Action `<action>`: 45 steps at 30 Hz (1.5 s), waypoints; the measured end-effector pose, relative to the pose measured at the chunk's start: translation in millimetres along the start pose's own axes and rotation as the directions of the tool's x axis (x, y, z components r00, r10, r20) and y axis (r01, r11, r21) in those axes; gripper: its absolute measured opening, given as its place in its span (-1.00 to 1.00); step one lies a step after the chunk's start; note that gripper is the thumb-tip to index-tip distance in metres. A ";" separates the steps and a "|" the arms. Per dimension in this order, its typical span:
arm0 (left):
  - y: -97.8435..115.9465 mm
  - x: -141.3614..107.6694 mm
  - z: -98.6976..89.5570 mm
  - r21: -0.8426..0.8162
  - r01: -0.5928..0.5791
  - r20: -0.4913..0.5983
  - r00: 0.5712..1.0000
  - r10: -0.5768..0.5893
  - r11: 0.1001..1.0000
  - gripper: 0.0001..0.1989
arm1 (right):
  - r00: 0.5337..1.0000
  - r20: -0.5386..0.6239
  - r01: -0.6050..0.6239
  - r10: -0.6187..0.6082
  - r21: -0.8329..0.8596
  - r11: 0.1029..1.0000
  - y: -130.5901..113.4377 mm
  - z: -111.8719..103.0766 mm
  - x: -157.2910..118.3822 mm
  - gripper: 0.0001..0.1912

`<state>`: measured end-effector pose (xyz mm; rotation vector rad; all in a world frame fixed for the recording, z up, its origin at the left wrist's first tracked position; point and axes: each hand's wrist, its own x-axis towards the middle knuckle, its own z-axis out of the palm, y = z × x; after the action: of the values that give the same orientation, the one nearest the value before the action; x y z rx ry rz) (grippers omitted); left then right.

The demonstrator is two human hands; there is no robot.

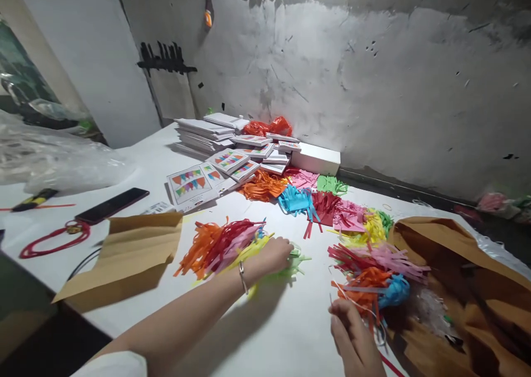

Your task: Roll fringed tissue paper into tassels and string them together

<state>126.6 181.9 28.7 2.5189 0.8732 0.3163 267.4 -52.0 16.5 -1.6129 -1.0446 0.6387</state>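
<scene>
My left hand, a bracelet at its wrist, reaches over the table with its fingers bent down at the green fringed paper. Beside it lies a row of yellow, pink, red and orange fringed paper. My right hand is near the front, thumb and fingers pinched on a thin white string. Just beyond that hand are orange fringe and a blue fringe bundle. Red and pink fringes lie behind them.
Stacked printed cards, a white box and colourful fringe piles are toward the wall. On the left are a phone, brown paper and clear plastic. A large brown bag covers the right side.
</scene>
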 end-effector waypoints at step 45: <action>-5.4 -118.1 13.3 -0.838 0.106 -0.158 0.892 -0.423 0.536 -0.88 | 0.933 0.073 0.350 -0.353 0.058 0.935 -27.1 60.3 71.9 -0.88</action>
<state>37.2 106.5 6.6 1.4358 0.9365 0.8602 243.4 41.4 31.8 -1.3240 -1.3327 0.4837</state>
